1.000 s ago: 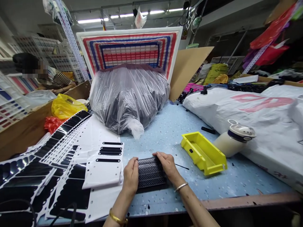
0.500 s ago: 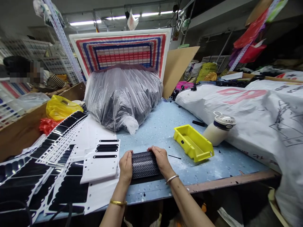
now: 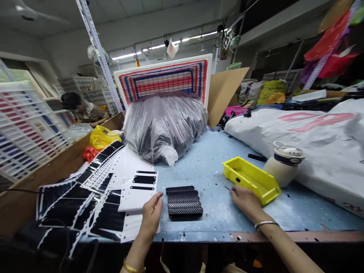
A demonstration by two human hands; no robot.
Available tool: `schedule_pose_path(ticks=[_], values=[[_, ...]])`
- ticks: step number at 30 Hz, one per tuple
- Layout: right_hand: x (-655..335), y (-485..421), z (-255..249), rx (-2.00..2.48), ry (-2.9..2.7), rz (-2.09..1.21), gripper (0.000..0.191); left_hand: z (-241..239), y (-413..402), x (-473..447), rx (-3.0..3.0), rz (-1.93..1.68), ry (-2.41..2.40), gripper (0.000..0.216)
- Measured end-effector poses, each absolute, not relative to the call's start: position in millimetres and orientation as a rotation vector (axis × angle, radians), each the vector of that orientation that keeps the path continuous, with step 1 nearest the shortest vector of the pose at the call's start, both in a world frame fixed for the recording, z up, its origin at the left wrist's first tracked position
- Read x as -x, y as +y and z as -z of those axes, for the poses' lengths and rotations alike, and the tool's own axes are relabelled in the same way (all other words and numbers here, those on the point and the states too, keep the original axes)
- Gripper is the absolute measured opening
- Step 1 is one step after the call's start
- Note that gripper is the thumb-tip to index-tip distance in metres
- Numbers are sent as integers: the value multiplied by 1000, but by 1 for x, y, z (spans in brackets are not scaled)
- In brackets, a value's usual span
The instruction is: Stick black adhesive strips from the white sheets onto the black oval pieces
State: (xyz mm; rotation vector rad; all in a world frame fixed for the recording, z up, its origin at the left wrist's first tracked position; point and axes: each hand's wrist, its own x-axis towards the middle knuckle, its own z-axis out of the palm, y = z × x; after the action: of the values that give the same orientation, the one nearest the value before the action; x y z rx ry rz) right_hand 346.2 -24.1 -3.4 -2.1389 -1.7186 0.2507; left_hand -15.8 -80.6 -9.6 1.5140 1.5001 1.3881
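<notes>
- A bulging, translucent plastic bag [image 3: 167,127] holds dark contents.
- An open yellow plastic bin [image 3: 255,180] stands beside the right hand [image 3: 247,201].
- Black perforated strips [image 3: 184,203] lie side by side on the blue speckled table [image 3: 199,159], long axes left to right.
- Left hand [image 3: 152,212]: grip loosely spread, just beside them.
- Right grip, at a thin dark rod [image 3: 226,187]: cannot tell if pinching.

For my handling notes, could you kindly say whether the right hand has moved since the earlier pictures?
Yes: against the yellow bin, the right hand has moved rightward, off the black mesh strips and nearer that bin.
</notes>
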Motion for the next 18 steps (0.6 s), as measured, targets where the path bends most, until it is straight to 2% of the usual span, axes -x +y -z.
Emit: schedule_pose_path(ticks=[7,14,18], values=[[-357,-24,4,2061,-1600,-235,41,30,-156,42,-1764,-1368,1710,31],[-336,-50,20,1846,-1592,-362,43,51,-194,24,-1790,-1295,1705,37],[-316,-60,34,1924,-1599,-425,42,52,-195,27,-1699,-1250,1774,32]])
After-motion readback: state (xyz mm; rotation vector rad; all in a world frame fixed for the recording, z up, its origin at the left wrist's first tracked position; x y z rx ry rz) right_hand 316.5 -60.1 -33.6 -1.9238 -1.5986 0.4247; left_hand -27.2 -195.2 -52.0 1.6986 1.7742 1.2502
